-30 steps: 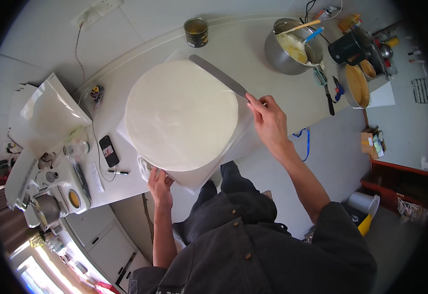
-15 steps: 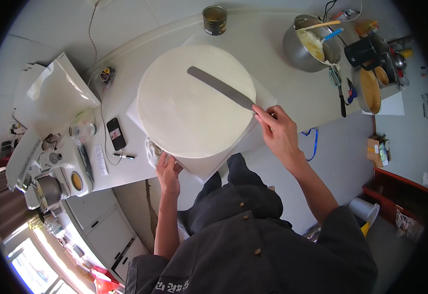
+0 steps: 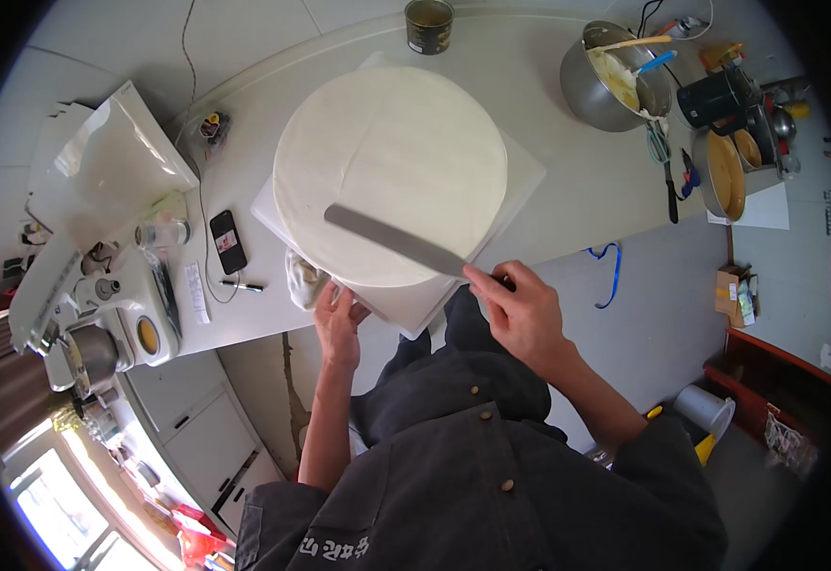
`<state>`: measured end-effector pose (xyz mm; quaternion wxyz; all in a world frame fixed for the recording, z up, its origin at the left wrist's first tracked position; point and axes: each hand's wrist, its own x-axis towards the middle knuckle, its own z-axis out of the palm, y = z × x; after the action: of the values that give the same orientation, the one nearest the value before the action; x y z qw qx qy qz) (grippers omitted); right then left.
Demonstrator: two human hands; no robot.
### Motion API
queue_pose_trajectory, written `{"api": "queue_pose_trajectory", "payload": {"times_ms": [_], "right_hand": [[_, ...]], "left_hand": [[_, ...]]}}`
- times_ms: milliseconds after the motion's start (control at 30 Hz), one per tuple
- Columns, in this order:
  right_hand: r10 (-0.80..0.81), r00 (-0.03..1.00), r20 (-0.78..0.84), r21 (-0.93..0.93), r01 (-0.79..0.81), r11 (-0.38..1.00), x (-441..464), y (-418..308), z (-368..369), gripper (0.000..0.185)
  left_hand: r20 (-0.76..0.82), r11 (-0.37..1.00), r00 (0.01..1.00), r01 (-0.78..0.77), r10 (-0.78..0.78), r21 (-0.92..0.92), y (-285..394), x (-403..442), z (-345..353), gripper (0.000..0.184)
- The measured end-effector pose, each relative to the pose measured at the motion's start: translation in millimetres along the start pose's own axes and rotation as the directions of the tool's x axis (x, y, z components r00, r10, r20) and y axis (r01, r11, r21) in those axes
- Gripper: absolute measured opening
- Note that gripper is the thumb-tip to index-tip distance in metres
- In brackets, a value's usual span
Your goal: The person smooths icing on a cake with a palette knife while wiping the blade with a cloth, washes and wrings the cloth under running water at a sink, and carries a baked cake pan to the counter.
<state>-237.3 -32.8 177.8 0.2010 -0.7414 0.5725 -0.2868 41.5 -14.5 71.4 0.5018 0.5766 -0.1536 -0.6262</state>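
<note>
Well, the bench (image 3: 539,71) stretches away in front of both my hands and off to either side. A square white base (image 3: 522,181) lies on it, one corner jutting past the bench's front edge between my hands. On that base, beyond my left hand and up to the left of my right hand, sits the round white cake (image 3: 391,157), its top mostly smooth with a faint line across it. The stand mixer (image 3: 116,303) is well to the left of my left hand. Far beyond and right of my right hand is a steel bowl (image 3: 588,95). The palette knife (image 3: 391,241) reaches leftward from my right hand (image 3: 527,316), its blade over the near part of the cake. That hand is closed around the handle, while my left hand (image 3: 338,328) is half open, fingers at the base's edge; I can't tell whether they grip it. A crumpled cloth (image 3: 303,282) is just left of the left fingertips. Past the cake, well ahead of both hands, stands a tin (image 3: 429,29). Left of my left hand lies a phone (image 3: 228,242), with a pen (image 3: 242,285) just nearer me.
</note>
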Motion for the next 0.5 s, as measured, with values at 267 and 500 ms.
{"api": "queue_pose_trajectory", "payload": {"times_ms": [267,500], "right_hand": [[0.004,1.0,-0.009,0.376,-0.001,0.926,-4.3,-5.4,-13.5,0.032],[0.247,0.766,-0.593,-0.183,-0.427,0.886,90.2,189.2,-96.5,0.027]], "left_hand": [[-0.076,0.998,0.997,0.025,-0.021,0.049,-16.6,-0.4,-7.2,0.034],[-0.073,0.999,0.997,-0.003,0.005,0.032,-6.0,-1.0,3.9,0.038]]}}
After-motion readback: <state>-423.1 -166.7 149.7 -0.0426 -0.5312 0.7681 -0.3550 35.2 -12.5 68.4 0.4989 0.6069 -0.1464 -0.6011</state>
